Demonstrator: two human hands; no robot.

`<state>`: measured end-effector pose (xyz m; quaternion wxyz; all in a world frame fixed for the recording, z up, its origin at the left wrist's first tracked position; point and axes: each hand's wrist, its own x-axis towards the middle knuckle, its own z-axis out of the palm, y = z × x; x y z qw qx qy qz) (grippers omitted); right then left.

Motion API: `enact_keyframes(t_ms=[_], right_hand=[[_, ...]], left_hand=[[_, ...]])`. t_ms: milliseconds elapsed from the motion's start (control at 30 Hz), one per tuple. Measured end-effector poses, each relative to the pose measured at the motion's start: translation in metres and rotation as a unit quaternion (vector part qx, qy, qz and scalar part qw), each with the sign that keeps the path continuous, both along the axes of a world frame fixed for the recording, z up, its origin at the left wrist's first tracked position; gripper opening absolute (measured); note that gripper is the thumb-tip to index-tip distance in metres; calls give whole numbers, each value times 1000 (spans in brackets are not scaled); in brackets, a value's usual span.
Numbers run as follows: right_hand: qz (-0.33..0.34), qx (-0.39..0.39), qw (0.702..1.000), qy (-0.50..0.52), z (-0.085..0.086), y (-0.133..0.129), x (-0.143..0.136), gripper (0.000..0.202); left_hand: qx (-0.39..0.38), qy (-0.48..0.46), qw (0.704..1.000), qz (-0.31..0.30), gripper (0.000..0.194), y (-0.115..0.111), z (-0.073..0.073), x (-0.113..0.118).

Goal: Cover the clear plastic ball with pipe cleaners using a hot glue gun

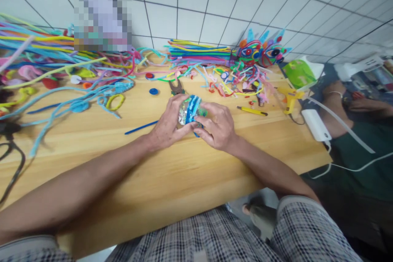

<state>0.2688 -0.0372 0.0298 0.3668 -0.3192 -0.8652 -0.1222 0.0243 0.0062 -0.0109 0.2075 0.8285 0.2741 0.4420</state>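
Note:
Over the middle of the wooden table, a small shiny clear-and-green object banded with blue pipe cleaners [192, 108] is held between both hands. My left hand [167, 125] grips its left side, thumb along the lower edge. From the right, the curved fingers and thumb of my right hand [218, 127] press on the blue band and its lower end. The palms hide part of the object, so its exact kind does not show. A dark blue pipe cleaner [141, 127] lies left of my left hand. Just behind the hands are pliers [177, 88] with their jaws apart and a blue round cap [154, 91].
Bundled pipe cleaners [199, 55] line the wall, with loose scraps [227, 80] in front. Light blue strands [76, 98] spread leftward. A yellow utility knife [252, 111], glue gun [290, 99] and white power box [316, 125] lie right. Another person's arm [334, 106] rests beyond the table edge.

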Motion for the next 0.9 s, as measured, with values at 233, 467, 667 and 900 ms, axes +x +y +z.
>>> enact_keyframes(t_ms=[233,467,667,900], right_hand=[[-143,-63,983,95,31,43,67,17],[-349,-234,900,118,15,82,159,11],[-325,-256,910,23,-5,109,161,18],[-263,-252,917,-165,-14,150,154,40]], left_hand=[[-45,-26,999,10,78,0,-5,2],[-43,-38,998,3,74,1,-5,2],[-24,-32,999,-2,77,1,-3,2],[-37,-28,999,-2,72,0,-3,1]])
